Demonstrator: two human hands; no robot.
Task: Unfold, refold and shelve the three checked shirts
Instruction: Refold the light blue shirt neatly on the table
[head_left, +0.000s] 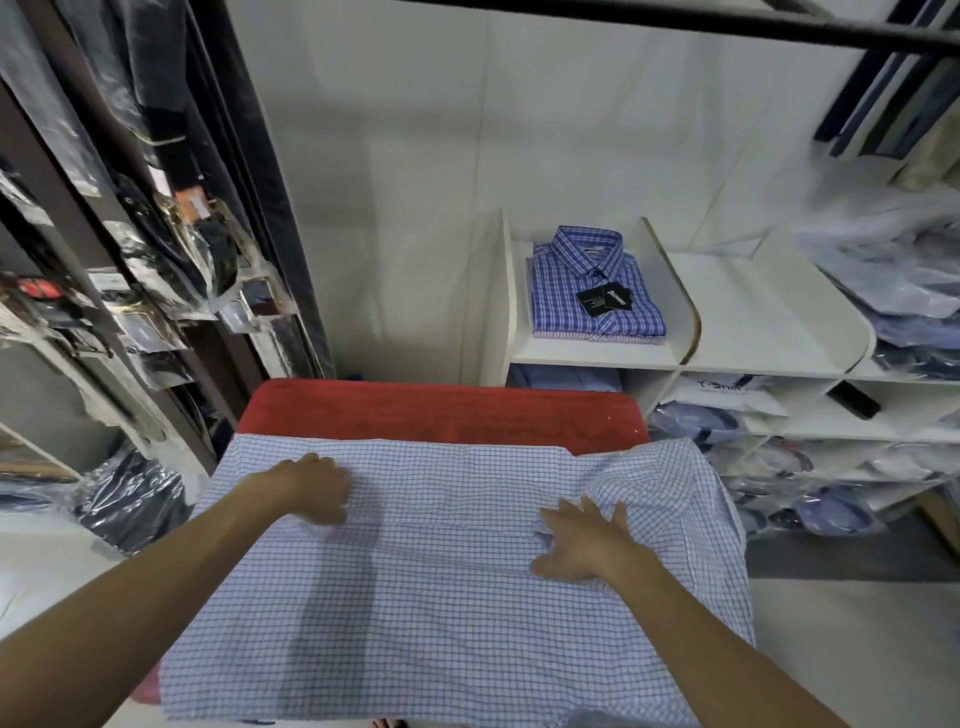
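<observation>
A pale blue checked shirt (441, 582) lies spread out, back up, over a red padded table (441, 410). My left hand (311, 488) rests on its far left part, fingers curled down onto the cloth. My right hand (582, 545) lies flat with fingers spread on the shirt's right side, beside a bunched fold with a sleeve (665, 483). A folded dark blue checked shirt (592, 291) with a black tag lies on top of another folded shirt (597, 339) in the left compartment of the white shelf (587, 358).
The white shelf's top middle compartment (753, 322) holds nothing; lower ones hold bagged shirts (831, 509). Bagged shirts (904, 280) pile at the right. A rack of dark bagged clothes (156, 260) stands at the left. A black rail (675, 21) runs overhead.
</observation>
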